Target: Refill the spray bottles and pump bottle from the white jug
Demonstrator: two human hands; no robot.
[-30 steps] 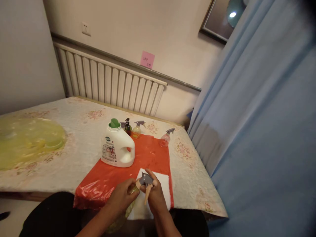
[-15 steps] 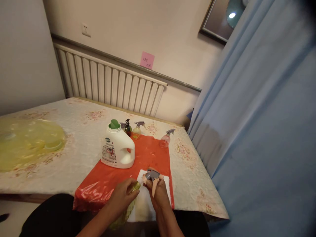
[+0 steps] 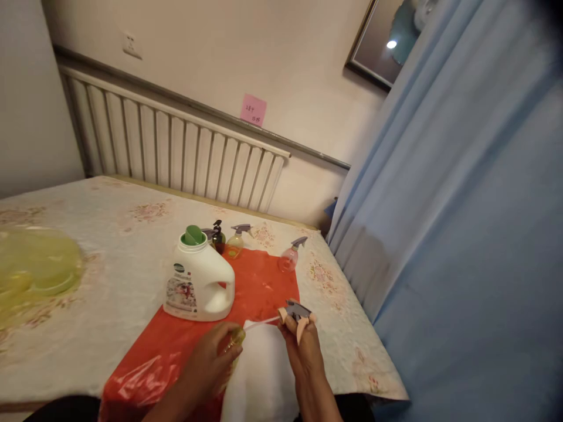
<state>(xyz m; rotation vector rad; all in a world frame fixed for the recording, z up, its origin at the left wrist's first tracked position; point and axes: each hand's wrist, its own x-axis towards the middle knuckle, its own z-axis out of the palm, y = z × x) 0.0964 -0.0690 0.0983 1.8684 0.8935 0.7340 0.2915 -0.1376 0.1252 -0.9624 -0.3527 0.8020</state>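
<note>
A white radiator (image 3: 176,146) runs along the beige wall (image 3: 272,53), with a pink note (image 3: 253,109) above it. A blue curtain (image 3: 461,234) hangs right of the floral tabletop (image 3: 88,258), under a framed picture (image 3: 382,41).

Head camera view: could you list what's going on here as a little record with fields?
left hand: left hand grips a yellow bottle by its neck
right hand: right hand holds a spray head, its tube reaching toward the bottle mouth
under the hands: white towel on a red sheet
behind: white jug with green cap; three small bottles
</note>
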